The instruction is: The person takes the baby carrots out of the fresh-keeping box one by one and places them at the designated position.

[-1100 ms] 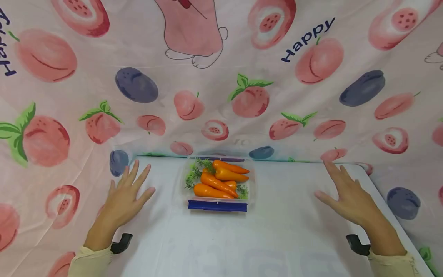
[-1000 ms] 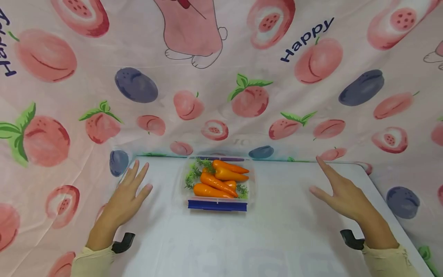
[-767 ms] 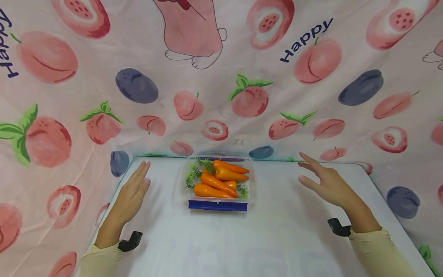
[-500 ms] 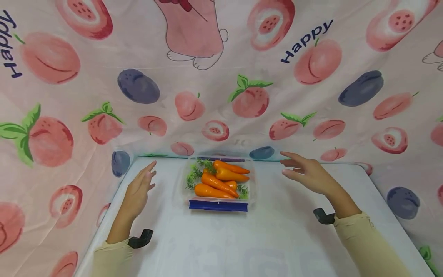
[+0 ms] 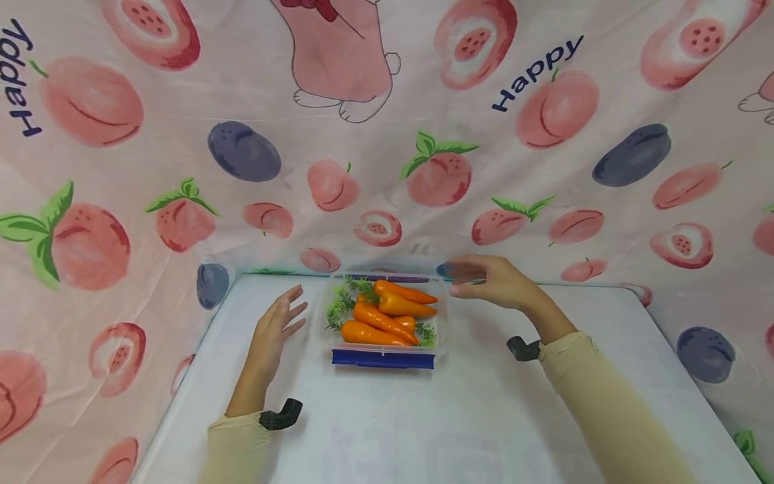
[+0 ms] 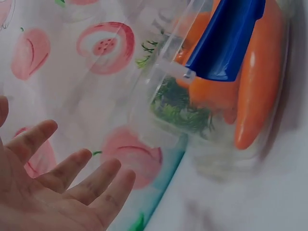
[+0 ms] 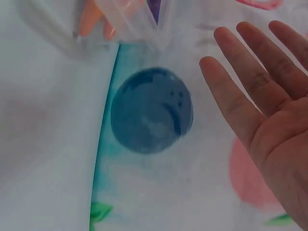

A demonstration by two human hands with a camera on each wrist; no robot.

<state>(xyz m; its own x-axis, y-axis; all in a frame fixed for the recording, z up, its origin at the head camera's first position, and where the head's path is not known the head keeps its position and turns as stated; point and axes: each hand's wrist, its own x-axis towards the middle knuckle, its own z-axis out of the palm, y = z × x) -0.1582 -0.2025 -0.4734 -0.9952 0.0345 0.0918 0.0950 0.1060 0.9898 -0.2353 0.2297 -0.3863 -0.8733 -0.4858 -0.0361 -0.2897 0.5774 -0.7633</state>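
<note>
A clear plastic food container point(image 5: 326, 323) with a blue clip flap point(image 5: 383, 359) along its front sits at the back of the white table. Inside lie several orange carrots point(image 5: 375, 333) and sprigs of green leaves point(image 5: 343, 302). My left hand point(image 5: 273, 333) is just left of the container, fingers spread and apart from it. In the left wrist view, the fingers of that hand point(image 6: 72, 187) hold nothing. At the container's back right corner hovers my right hand point(image 5: 492, 281), fingers extended toward it. The right wrist view shows this hand point(image 7: 269, 106) with straight fingers, nothing in them.
The white table point(image 5: 387, 423) stretches in front of the container and to both sides. A pink fruit-print cloth point(image 5: 375, 181) hangs right behind the table's back edge and along its sides. Black wrist mounts point(image 5: 281, 415) stick out below both hands.
Both hands have moved inward toward the container, the right from the far right edge and the left from the left edge. The container and carrots have stayed in place.
</note>
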